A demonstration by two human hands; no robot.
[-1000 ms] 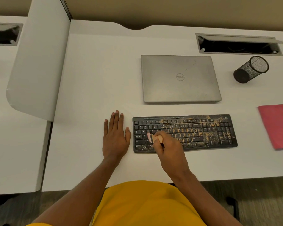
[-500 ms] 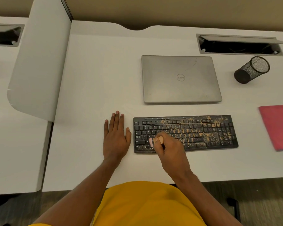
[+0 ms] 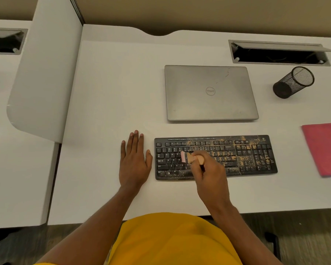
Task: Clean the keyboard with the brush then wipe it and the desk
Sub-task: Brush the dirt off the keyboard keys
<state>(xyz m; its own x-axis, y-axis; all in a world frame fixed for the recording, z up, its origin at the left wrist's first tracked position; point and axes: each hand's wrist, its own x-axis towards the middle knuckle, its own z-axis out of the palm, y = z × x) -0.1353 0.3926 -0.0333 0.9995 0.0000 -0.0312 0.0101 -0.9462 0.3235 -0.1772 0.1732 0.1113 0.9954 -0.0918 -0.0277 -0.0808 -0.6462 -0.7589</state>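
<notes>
A black keyboard lies on the white desk, its right half and top rows speckled with tan dust. My right hand grips a small wooden-handled brush whose pale pink bristles rest on the left-middle keys. My left hand lies flat on the desk, fingers straight, just left of the keyboard and not touching it. A folded pink cloth sits at the desk's right edge.
A closed grey laptop lies behind the keyboard. A black mesh pen cup stands at the back right, near an open cable tray. A white divider panel borders the desk on the left.
The brush has shifted slightly up and right across the left-middle keys. My left hand has stayed flat in the same spot.
</notes>
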